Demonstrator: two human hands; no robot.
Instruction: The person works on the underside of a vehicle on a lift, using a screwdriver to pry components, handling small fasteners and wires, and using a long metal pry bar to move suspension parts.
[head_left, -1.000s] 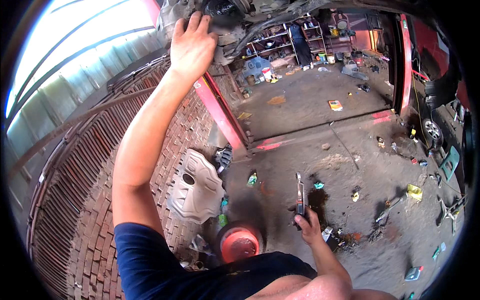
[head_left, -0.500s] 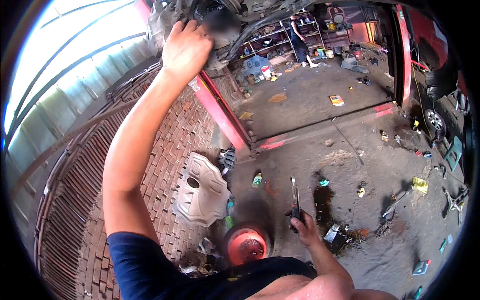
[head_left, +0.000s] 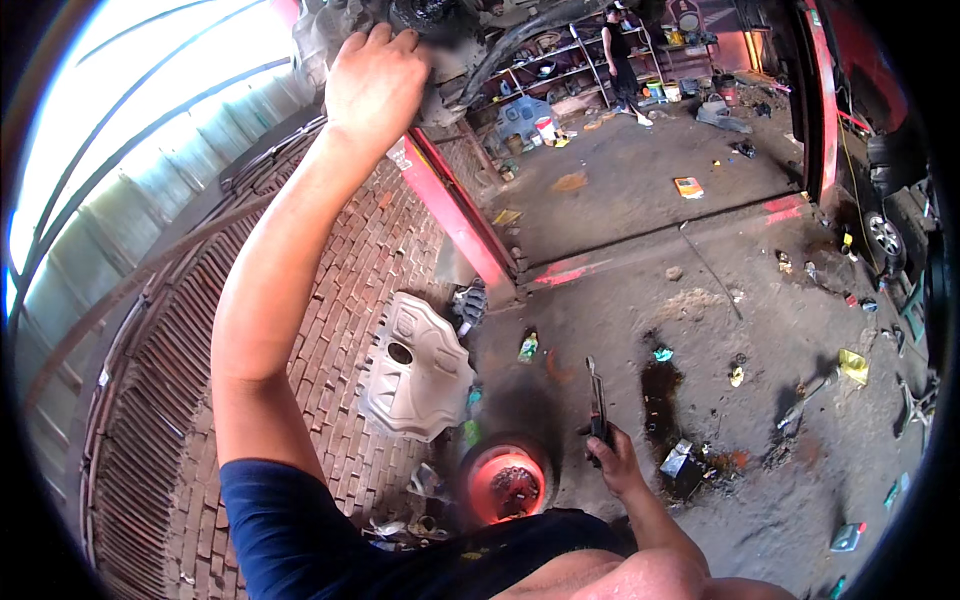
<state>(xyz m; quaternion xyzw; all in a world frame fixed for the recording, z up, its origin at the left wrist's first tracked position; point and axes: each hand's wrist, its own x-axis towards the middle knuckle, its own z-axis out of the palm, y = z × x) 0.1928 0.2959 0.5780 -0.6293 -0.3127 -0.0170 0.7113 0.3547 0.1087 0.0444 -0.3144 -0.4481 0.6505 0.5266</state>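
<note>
My left hand [head_left: 375, 85] is raised overhead and presses on the dark, greasy underside of a lifted car [head_left: 450, 30]; its fingers curl over a part there. Low at my side, my right hand [head_left: 612, 460] is shut on a long metal wrench [head_left: 596, 395] that points up and away from me. Below, between my arms, stands a round red drain pan [head_left: 505, 485] on the stained concrete floor.
A red lift post [head_left: 455, 215] runs down beside a brick wall [head_left: 340, 300]. A grey plastic underbody cover [head_left: 415, 365] leans at the wall's foot. Small bottles, rags and tools litter the floor. Another person [head_left: 620, 50] stands far back by shelves. A car wheel [head_left: 885, 235] at right.
My left hand has shifted slightly along the car's underside. The right hand with the wrench stays low and has barely moved. The view has tilted a little.
</note>
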